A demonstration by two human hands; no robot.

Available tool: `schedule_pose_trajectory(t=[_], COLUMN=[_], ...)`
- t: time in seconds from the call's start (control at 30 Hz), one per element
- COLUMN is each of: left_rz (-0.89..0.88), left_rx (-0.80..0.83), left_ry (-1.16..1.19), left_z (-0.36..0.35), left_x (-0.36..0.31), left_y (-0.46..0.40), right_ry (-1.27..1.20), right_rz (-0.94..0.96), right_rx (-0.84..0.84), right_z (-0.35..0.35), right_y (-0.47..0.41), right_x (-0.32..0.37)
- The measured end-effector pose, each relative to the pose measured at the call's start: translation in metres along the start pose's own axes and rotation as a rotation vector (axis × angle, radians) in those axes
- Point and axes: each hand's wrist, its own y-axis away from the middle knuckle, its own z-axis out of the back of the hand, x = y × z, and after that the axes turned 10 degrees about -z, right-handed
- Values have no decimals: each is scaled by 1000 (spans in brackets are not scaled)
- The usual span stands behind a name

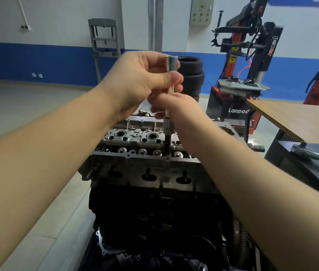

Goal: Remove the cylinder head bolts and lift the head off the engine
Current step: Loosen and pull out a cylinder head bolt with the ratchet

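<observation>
Two hands [145, 79]; one socket extension [171, 75]; one cylinder head [145, 169]; one ratchet [311, 153]; three stacked tyres [192, 77].

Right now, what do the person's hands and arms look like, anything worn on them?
Both hands are bare: no gloves on the left hand or the right hand. No rings, watch or wristband show on either. Both forearms are uncovered right to the picture's edges, so no sleeves are in view. No markings or tattoos are visible.

I see a red and black tyre changer [240, 61] by the blue-banded wall, stacked tyres [191, 75] beside it, grey metal rack [104, 38] further left, wooden counter [299, 122] at right, ratchet handle [317, 156] on a dark case.
</observation>
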Motion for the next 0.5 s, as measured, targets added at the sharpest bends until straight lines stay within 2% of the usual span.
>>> schedule_pose_trajectory(t=[0.07,0.13,0.17,0.23,0.3,0.37,0.43,0.5], left_rz=[-52,-147,-179,-165,-67,10,52,41], left_rx=[-121,-210,-247,-233,-93,48,139,168], left_ry=[-238,-553,-631,-637,-516,-294,-52,16], left_z=[-3,-9,-14,-22,-23,-13,2,9], left_x=[1,1,0,-2,-3,-4,-7,-6], left_y=[-1,-1,0,1,0,2,7,12], right_ry=[-36,-109,-104,-92,-58,-65,-147,-166], right_rz=[-33,46,92,152,127,17,-103,-84], right_rx=[-169,-205,-234,-333,-376,-203,139,322], right_z=[-11,-24,-31,-38,-34,-20,-3,8], right_y=[6,10,12,7,-4,-14,-16,-12], right_x=[-12,-23,-27,-27,-20,-12,-6,-5])
